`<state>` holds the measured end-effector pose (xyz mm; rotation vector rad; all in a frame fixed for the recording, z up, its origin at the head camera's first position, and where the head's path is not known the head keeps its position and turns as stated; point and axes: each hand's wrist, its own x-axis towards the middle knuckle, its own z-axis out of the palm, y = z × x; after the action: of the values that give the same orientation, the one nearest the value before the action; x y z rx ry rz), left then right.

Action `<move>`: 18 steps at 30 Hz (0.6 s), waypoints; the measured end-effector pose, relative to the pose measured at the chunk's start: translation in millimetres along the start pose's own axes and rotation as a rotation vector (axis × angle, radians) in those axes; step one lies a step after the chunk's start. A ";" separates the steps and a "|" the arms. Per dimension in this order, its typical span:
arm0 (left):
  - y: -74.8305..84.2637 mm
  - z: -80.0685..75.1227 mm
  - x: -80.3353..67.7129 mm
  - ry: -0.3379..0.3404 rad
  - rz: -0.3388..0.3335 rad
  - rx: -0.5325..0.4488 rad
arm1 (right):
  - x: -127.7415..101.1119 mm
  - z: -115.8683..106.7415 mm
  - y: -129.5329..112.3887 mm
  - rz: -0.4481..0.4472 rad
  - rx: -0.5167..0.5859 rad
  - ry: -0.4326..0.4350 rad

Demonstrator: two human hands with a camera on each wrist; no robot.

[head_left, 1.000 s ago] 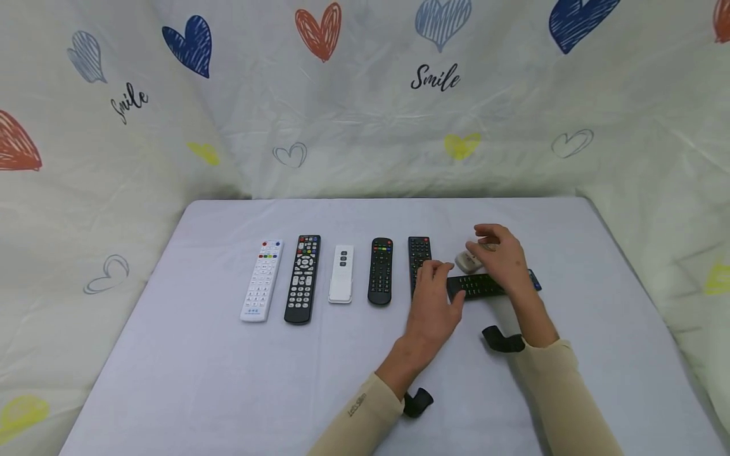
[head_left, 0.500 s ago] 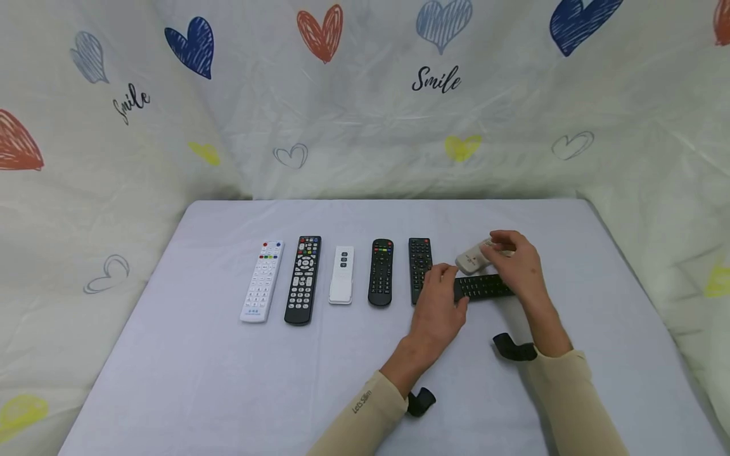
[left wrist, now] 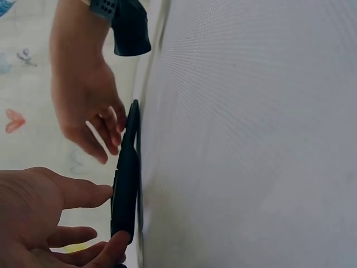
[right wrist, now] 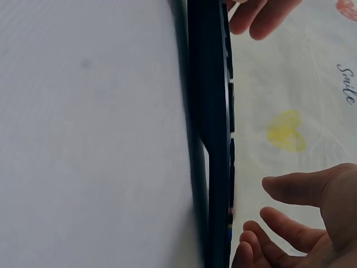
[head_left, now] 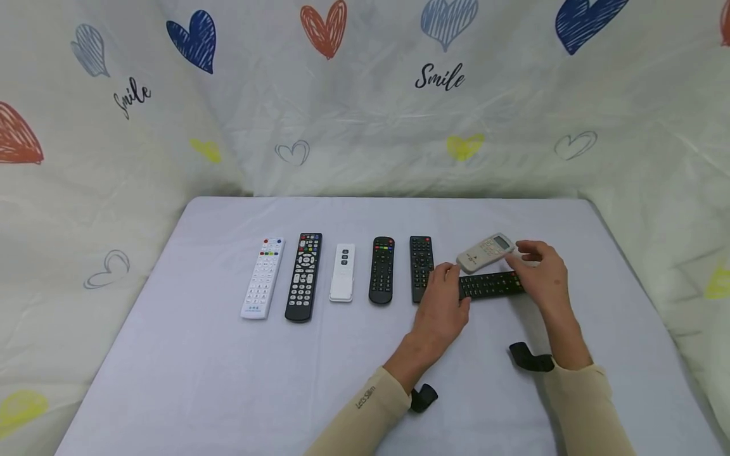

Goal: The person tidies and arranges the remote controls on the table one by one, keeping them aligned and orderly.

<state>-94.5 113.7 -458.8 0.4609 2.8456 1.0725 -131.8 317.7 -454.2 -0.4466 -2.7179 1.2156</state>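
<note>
A black remote control lies crosswise on the white table at the right. My left hand holds its left end; in the left wrist view the thumb is against its button side and a fingertip at its end. The right hand is over the other end, thumb and fingers apart, holding nothing; the right wrist view shows them beside the black remote's edge. Just behind lies a light grey remote with a small display, slanted, close to the right fingertips. The left fingers partly cover another black remote, which lies lengthwise.
Left of the hands, several remotes lie lengthwise in a row: a white one, a long black one, a slim white one and a rounded black one. A heart-printed cloth hangs behind the table.
My right hand has moved right and nearer, off the grey remote, which now shows whole. The left hand has shifted slightly right at the end of the crosswise black remote.
</note>
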 end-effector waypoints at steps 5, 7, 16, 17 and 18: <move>1.3 1.3 0.5 0.001 0.001 0.024 | -0.3 -7.9 7.7 0.038 -0.015 0.028; 1.1 2.2 0.8 0.000 0.006 0.026 | -0.8 -11.4 12.2 0.063 -0.020 0.029; 0.7 2.3 3.3 -0.043 -0.011 0.038 | -0.3 -24.5 30.8 0.115 -0.105 -0.022; 1.2 2.0 3.6 -0.048 -0.010 0.046 | -0.6 -25.1 31.6 0.110 -0.112 -0.025; 2.0 1.7 3.9 -0.054 -0.008 0.054 | -0.8 -25.6 32.4 0.106 -0.119 -0.029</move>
<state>-97.4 117.4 -458.5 0.4746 2.8326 0.9690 -118.0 356.0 -461.3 -0.5989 -2.8351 1.0955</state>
